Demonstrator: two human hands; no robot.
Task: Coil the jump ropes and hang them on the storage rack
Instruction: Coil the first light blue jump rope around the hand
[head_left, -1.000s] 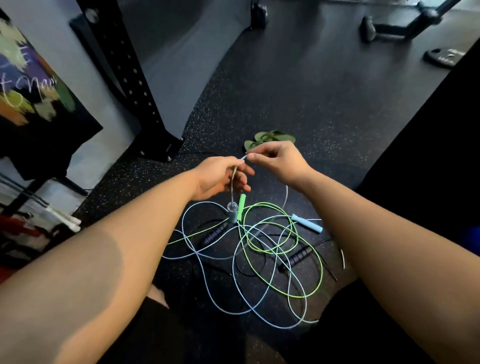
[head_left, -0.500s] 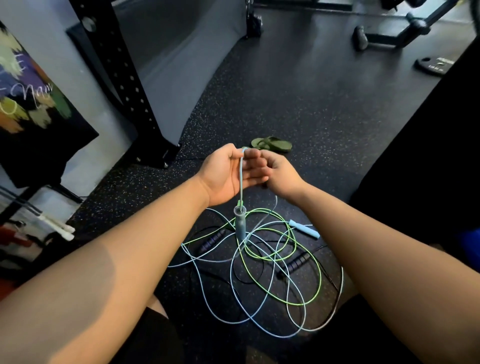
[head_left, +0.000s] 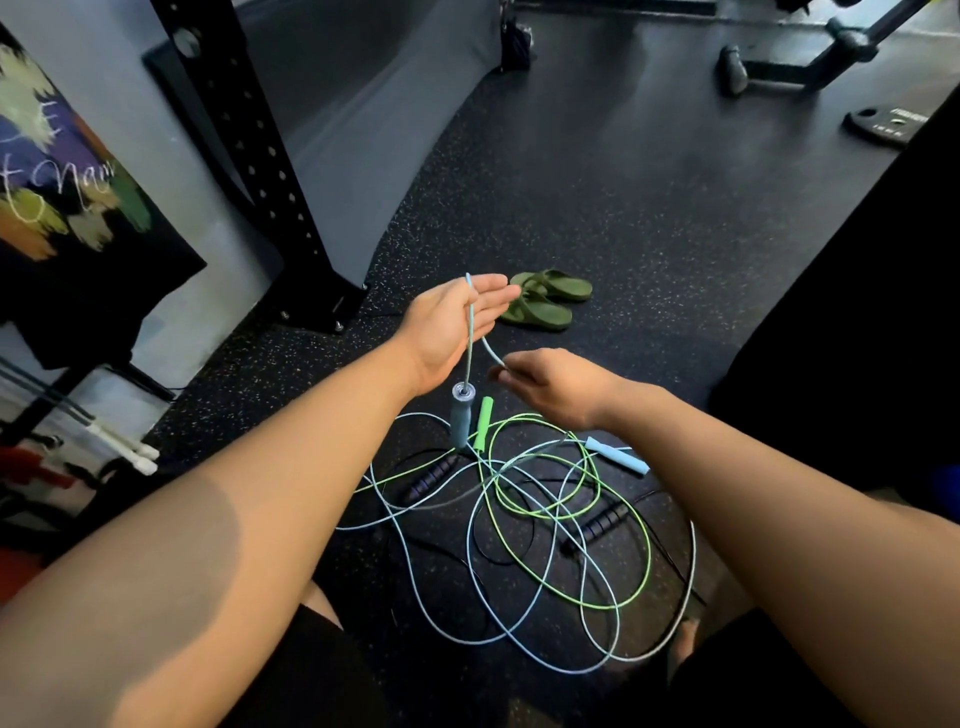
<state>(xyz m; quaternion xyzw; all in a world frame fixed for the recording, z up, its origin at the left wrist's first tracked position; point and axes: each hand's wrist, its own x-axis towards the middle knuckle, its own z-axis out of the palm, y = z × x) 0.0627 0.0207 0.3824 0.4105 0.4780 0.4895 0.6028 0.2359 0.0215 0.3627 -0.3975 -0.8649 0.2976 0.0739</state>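
Above the tangle (head_left: 558, 512), your left hand (head_left: 447, 332) has opened, blue rope (head_left: 470, 332) draped over it — right hand (head_left: 556, 384) pinches it lower, coiling begun.

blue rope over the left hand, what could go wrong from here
The blue rope only drapes over the open left hand, its handle dangling, so it could slip off. On the floor it crosses the green rope and black rope; pulling with the right hand may drag them along.
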